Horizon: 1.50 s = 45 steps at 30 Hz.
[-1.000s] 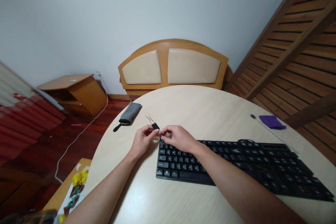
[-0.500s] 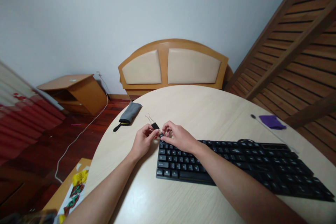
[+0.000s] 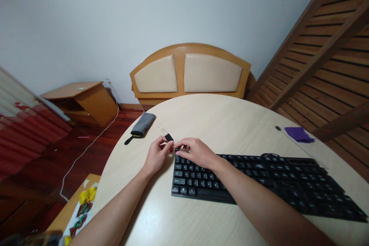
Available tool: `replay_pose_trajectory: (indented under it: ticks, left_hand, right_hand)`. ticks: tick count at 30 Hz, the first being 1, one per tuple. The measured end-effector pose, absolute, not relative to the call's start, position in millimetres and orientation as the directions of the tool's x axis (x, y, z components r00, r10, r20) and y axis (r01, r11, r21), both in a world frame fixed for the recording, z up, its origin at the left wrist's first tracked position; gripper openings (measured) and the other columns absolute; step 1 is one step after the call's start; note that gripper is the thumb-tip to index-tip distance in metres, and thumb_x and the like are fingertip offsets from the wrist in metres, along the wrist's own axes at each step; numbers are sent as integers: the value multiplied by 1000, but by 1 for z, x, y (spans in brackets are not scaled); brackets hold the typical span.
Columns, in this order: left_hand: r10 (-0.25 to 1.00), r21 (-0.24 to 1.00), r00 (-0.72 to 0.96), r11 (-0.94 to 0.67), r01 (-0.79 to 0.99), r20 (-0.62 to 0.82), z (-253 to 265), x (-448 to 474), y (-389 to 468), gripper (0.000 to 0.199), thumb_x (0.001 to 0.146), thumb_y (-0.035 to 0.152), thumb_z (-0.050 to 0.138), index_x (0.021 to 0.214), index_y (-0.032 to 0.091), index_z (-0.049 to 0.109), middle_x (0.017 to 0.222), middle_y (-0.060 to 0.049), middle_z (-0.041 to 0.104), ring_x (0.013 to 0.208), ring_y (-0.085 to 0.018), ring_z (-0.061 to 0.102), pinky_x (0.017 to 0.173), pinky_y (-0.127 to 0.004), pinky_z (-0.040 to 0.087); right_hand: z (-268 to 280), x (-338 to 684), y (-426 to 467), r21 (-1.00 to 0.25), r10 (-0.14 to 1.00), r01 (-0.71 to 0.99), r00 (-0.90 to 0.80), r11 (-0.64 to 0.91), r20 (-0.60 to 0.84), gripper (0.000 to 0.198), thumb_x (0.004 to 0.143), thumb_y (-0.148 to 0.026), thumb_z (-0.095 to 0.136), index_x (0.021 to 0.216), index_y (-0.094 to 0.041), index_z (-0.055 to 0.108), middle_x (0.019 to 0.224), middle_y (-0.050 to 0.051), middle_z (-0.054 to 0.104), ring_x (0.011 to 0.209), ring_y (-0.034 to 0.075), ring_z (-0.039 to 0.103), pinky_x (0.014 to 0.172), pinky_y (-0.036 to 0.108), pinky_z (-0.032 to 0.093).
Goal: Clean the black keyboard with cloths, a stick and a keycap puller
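Observation:
My left hand (image 3: 157, 155) is closed, thumb and fingers pinching a wire keycap puller (image 3: 168, 137) with a small black body. Its two thin wires with bent tips point up and away to the left. My right hand (image 3: 194, 152) hovers over the top left corner of the black keyboard (image 3: 219, 193). Its thumb and fingertips pinch a small black keycap (image 3: 177, 149) at that corner. Whether the keycap is seated or loose I cannot tell. The fingertips of both hands nearly meet.
A grey pouch (image 3: 144, 123) with a black loop lies to the left on the round table (image 3: 161, 219). On the right are a purple cloth (image 3: 298, 134) and a thin stick with a dark tip (image 3: 278, 128). A padded headboard (image 3: 213, 73) stands beyond the table.
My right fingers have come down from beside the puller and closed around the small black keycap. The puller has shifted slightly left in my left hand.

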<state>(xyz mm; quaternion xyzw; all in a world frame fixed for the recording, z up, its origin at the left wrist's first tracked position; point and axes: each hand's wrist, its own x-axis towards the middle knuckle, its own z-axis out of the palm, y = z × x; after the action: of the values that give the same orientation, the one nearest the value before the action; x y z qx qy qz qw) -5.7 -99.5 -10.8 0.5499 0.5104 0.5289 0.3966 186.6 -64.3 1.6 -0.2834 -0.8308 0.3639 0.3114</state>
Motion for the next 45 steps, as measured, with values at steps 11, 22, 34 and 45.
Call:
replay_pose_trajectory:
  ticks: [11, 22, 34, 45]
  left_hand:
    - [971, 966, -60, -224, 131, 233, -17, -8, -97, 35, 83, 48, 73, 77, 18, 56, 67, 1, 65, 60, -12, 60, 59, -23, 47]
    - [969, 963, -105, -203, 177, 223, -22, -11, -85, 37, 82, 53, 72, 80, 19, 56, 72, -4, 73, 69, -20, 72, 66, -29, 55]
    - [968, 949, -74, -217, 227, 240, -26, -12, -83, 33, 85, 49, 69, 79, 20, 54, 73, -5, 75, 69, -20, 72, 65, -28, 52]
    - [973, 946, -51, -204, 254, 224, -27, -11, -82, 29, 88, 45, 66, 81, 20, 55, 72, -4, 74, 69, -19, 71, 66, -27, 49]
  right_hand:
    - [-5, 186, -60, -766, 663, 187, -648, 616, 375, 15, 87, -15, 71, 101, -22, 69, 106, 3, 70, 99, 18, 64, 91, 32, 48]
    - [-7, 183, -52, -682, 850, 527, -435, 507, 296, 23, 91, -21, 66, 114, -21, 70, 113, 6, 74, 91, 15, 69, 86, 28, 52]
    - [22, 180, 20, -365, 916, 841, -382, 399, 121, 17, 88, -19, 70, 103, -22, 75, 113, 9, 74, 109, 25, 66, 95, 35, 49]
    - [8, 142, 85, -318, 936, 881, -345, 351, 78, 32, 98, -37, 61, 126, -21, 61, 130, 10, 61, 108, 23, 63, 90, 44, 56]
